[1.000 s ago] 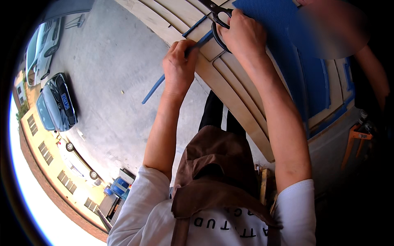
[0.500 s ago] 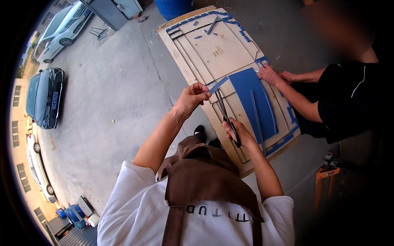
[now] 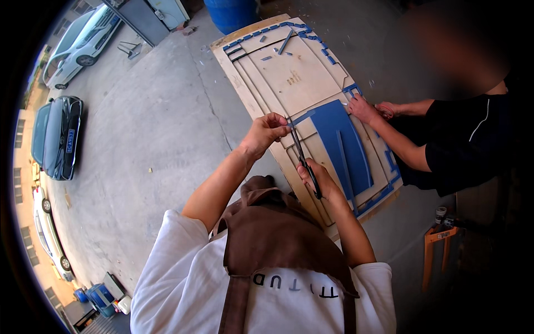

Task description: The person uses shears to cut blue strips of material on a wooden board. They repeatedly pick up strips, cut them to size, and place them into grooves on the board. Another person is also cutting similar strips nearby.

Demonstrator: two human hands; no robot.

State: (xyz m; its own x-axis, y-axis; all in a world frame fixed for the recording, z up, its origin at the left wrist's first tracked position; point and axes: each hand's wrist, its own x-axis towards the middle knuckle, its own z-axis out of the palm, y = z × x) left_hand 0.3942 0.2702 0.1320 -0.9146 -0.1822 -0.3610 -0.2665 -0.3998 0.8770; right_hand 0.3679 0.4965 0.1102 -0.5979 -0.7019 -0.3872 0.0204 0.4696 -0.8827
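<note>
Left hand [image 3: 268, 133] fingers pinched together on blue strip [image 3: 303, 117], upper centre of frame; right hand [image 3: 319, 178] clamped round scissors [image 3: 299, 147], blades at strip. Cut looks unfinished. Blue pieces [image 3: 331, 59] already line top edge of board [image 3: 311, 69]; much of left side seems bare.
</note>
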